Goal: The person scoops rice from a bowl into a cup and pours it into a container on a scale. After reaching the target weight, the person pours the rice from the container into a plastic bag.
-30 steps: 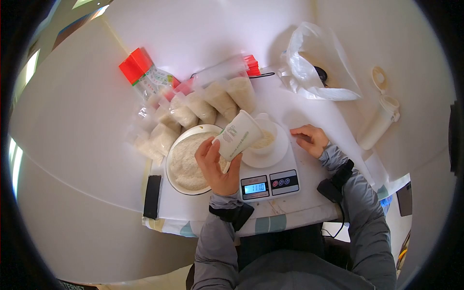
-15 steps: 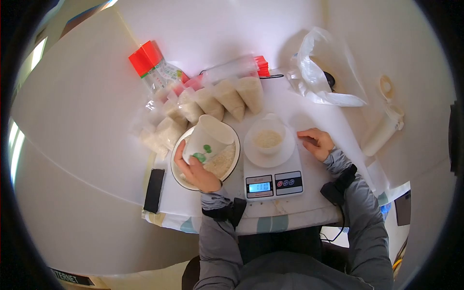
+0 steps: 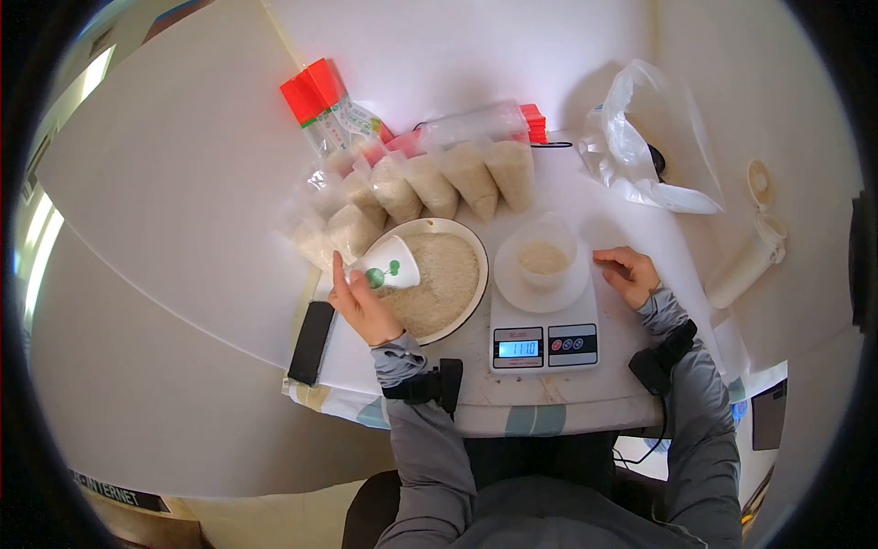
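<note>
A white paper cup (image 3: 393,263) with green leaf print lies tilted on the rice (image 3: 439,279) in a round, dark-rimmed bowl (image 3: 483,265). My left hand (image 3: 366,306) is at the cup's base, index finger stretched out and thumb by its side; it looks loosened, with some fingers hidden. To the right, a white kitchen scale (image 3: 544,311) reads about 111. On its round plate stands a translucent plastic cup (image 3: 546,247) with some rice in it. My right hand (image 3: 631,274) rests just right of the scale, fingers loosely bent and apart, holding nothing.
Several clear bags of rice (image 3: 430,183) stand behind the bowl. Beyond them lie a red-topped package (image 3: 320,96) and a plastic packet (image 3: 476,123). A black phone-like object (image 3: 312,343) lies left, a white plastic bag (image 3: 631,137) back right, and an open-lidded white bottle (image 3: 745,261) right.
My left hand has lowered the paper cup onto the rice, its mouth now turned right, and the index finger has lifted away. The view has shifted; my right hand stays beside the scale.
</note>
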The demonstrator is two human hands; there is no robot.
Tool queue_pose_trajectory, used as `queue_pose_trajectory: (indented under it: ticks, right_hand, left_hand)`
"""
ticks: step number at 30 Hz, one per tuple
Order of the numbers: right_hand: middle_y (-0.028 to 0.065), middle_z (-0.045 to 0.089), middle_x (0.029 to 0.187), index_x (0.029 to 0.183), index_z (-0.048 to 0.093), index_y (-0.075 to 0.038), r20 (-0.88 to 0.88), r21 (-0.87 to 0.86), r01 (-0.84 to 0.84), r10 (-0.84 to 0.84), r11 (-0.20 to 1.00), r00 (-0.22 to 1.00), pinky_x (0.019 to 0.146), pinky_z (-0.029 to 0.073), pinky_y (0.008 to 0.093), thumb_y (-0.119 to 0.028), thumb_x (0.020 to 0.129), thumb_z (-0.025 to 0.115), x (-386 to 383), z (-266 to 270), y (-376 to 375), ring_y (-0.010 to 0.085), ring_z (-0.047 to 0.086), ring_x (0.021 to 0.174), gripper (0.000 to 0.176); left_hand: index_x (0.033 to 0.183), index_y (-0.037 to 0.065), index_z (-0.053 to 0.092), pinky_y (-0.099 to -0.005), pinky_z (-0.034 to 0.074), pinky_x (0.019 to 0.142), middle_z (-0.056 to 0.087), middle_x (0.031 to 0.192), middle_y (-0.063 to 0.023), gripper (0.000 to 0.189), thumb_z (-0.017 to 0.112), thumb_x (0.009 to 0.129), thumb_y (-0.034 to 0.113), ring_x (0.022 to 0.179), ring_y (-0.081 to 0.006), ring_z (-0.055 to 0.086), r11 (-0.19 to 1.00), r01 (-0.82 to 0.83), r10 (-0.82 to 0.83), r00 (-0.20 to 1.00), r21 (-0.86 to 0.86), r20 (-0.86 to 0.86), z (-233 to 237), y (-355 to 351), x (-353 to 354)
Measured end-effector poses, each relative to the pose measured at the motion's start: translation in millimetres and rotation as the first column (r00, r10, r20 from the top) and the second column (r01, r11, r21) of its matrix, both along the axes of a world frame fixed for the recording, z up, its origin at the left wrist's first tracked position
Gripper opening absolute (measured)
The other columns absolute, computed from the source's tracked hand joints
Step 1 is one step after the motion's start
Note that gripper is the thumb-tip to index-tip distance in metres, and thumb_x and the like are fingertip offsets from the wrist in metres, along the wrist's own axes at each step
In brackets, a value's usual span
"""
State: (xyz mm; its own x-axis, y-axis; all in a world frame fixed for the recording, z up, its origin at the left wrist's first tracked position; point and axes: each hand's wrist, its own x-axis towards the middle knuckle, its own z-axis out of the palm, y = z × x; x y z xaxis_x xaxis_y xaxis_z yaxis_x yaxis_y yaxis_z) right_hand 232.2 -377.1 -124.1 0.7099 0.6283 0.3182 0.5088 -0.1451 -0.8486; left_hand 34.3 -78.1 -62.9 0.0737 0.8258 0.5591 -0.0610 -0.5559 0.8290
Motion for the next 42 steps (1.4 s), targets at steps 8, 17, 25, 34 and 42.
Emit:
queue_pose_trajectory:
  ticks: [8,17,25,34,42]
  right_hand:
    - [0.0113,0.057,0.092,0.106,0.059,-0.001,-0.006,0.023,0.005,-0.005,1.000,1.000,0.077,0.045,0.0262,0.002,0.076,0.054,-3.7,3.7,0.7,0.0181,0.055,0.085,0.030]
    - [0.0116,0.057,0.093,0.106,0.059,-0.001,0.027,-0.009,0.000,0.000,1.000,1.000,0.076,0.045,0.0263,0.001,0.077,0.054,-0.1,0.5,-0.4,0.0184,0.056,0.083,0.030]
    - [0.0126,0.057,0.095,0.107,0.059,0.000,-0.012,0.008,-0.007,0.007,1.000,1.000,0.079,0.045,0.0270,0.002,0.077,0.054,-1.4,1.6,0.0,0.0193,0.056,0.087,0.030]
    - [0.0129,0.056,0.097,0.108,0.058,0.001,-0.016,0.006,-0.015,0.015,1.000,1.000,0.081,0.045,0.0270,0.003,0.077,0.053,-1.4,2.8,-0.3,0.0197,0.056,0.088,0.031]
    - [0.0124,0.056,0.097,0.108,0.058,0.000,-0.021,0.007,-0.011,0.011,1.000,1.000,0.080,0.045,0.0266,0.003,0.077,0.054,-1.7,3.2,-0.6,0.0187,0.056,0.088,0.032]
  left_hand:
    - [0.117,0.009,0.054,-0.0379,0.037,0.081,0.049,0.095,-0.0176,0.035,0.049,0.086,0.025,0.087,-0.0309,0.048,0.995,0.071,-0.033,0.890,0.066,-0.456,-22.3,12.5,5.1]
    - [0.113,0.011,0.058,-0.0407,0.038,0.085,0.051,0.108,-0.0182,0.038,0.056,0.074,0.011,0.098,-0.0356,0.046,0.934,0.157,0.044,0.842,0.321,-0.537,-23.9,12.9,0.4]
    - [0.115,0.010,0.057,-0.0411,0.037,0.090,0.040,0.122,-0.0200,0.054,0.061,0.061,0.003,0.105,-0.0377,0.042,0.937,0.250,-0.018,0.733,0.245,-0.679,-16.3,1.0,2.6]
    - [0.113,0.006,0.052,-0.0410,0.037,0.088,0.045,0.107,-0.0188,0.056,0.064,0.059,-0.001,0.100,-0.0375,0.044,0.951,0.261,-0.079,0.726,0.168,-0.683,-16.2,-3.0,5.4]
    - [0.100,0.000,0.049,-0.0385,0.040,0.084,0.046,0.103,-0.0210,0.042,0.066,0.061,-0.002,0.094,-0.0368,0.049,0.970,0.205,-0.092,0.804,0.129,-0.587,-16.3,-2.7,8.2]
